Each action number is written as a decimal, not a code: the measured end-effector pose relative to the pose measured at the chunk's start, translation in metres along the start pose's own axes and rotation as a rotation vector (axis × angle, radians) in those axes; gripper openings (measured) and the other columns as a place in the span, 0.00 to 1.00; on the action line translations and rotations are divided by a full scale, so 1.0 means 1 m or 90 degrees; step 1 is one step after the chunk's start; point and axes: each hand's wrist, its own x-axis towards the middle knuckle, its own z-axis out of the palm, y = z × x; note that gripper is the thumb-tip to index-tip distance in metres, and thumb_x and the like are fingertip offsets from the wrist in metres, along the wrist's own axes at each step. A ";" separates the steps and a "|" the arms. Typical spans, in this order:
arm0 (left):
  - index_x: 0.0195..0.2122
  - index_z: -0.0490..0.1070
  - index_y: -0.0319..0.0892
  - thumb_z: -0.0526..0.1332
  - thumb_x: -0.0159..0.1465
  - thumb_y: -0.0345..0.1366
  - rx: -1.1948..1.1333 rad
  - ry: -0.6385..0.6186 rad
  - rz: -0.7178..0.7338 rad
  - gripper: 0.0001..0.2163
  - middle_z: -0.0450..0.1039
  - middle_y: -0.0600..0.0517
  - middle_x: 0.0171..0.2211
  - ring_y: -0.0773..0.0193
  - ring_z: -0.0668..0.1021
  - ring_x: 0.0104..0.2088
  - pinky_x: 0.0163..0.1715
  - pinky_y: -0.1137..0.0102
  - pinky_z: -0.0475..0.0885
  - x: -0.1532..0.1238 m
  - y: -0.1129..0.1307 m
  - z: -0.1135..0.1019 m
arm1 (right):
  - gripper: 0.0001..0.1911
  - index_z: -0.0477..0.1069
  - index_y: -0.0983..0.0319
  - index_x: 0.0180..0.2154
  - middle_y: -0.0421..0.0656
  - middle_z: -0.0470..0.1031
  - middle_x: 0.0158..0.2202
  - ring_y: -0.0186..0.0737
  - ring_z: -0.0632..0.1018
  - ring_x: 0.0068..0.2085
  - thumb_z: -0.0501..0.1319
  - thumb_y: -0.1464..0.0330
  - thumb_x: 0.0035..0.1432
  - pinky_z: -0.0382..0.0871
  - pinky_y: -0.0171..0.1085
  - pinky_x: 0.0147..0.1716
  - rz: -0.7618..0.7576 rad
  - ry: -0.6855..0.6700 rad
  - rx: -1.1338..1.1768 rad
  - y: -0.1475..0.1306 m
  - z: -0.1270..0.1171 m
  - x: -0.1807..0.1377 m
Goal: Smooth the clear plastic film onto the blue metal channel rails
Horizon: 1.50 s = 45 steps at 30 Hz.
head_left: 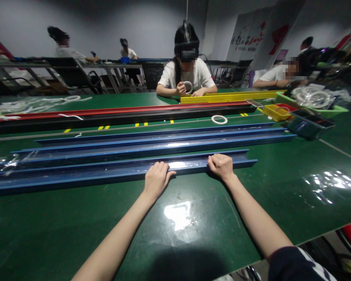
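Note:
The nearest blue U-shaped channel lies lengthwise across the table in front of me, its shiny inside facing up. My left hand is closed over its near rim, fingers curled inward and thumb pointing right. Farther right along the same rim, near the channel's right end, my right hand is curled into a grip with the fingertips hidden. Behind this channel lie two more blue channels, a middle one and a far one.
A white ring lies beyond the channels, near a long black-and-red channel and a yellow one. Bins, including a dark green one, stand at right. Across the green table, a person holds a ring. Clear wrapping lies at left.

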 end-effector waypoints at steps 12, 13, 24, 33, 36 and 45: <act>0.27 0.64 0.41 0.50 0.64 0.47 0.020 0.007 0.009 0.16 0.66 0.50 0.26 0.62 0.67 0.30 0.29 0.69 0.58 0.002 0.000 -0.001 | 0.26 0.62 0.62 0.12 0.40 0.64 0.12 0.29 0.62 0.17 0.48 0.66 0.61 0.48 0.34 0.22 0.007 0.024 0.013 0.001 0.002 0.003; 0.27 0.64 0.41 0.50 0.64 0.47 0.020 0.009 0.010 0.16 0.66 0.50 0.26 0.62 0.67 0.30 0.29 0.69 0.58 0.002 0.000 -0.001 | 0.26 0.63 0.62 0.12 0.40 0.65 0.12 0.29 0.62 0.17 0.48 0.66 0.61 0.48 0.34 0.22 0.013 0.018 0.015 0.001 0.002 0.003; 0.28 0.64 0.41 0.51 0.63 0.48 0.021 0.030 0.005 0.16 0.66 0.51 0.25 0.62 0.67 0.29 0.29 0.69 0.58 0.000 -0.001 0.002 | 0.27 0.66 0.63 0.14 0.44 0.67 0.14 0.31 0.64 0.17 0.44 0.66 0.61 0.47 0.35 0.22 0.082 -0.064 -0.002 0.000 0.004 0.002; 0.29 0.66 0.40 0.51 0.64 0.47 0.042 0.052 0.031 0.15 0.67 0.51 0.26 0.62 0.68 0.30 0.29 0.68 0.57 -0.001 -0.001 0.005 | 0.26 0.72 0.63 0.23 0.46 0.75 0.25 0.34 0.71 0.25 0.43 0.61 0.63 0.46 0.35 0.24 0.123 -0.304 0.002 -0.005 -0.011 0.011; 0.29 0.66 0.40 0.51 0.64 0.47 0.045 0.055 0.028 0.15 0.67 0.51 0.25 0.62 0.68 0.29 0.29 0.68 0.57 -0.001 -0.001 0.006 | 0.24 0.71 0.63 0.25 0.45 0.75 0.26 0.35 0.71 0.27 0.44 0.60 0.63 0.46 0.35 0.24 0.144 -0.302 -0.008 -0.013 -0.017 0.017; 0.31 0.67 0.39 0.51 0.64 0.47 0.019 0.046 0.017 0.16 0.67 0.50 0.25 0.62 0.69 0.29 0.30 0.68 0.57 -0.003 0.000 0.006 | 0.18 0.68 0.62 0.25 0.43 0.72 0.25 0.34 0.68 0.29 0.47 0.65 0.62 0.50 0.35 0.30 0.062 -0.166 0.073 -0.079 -0.015 0.040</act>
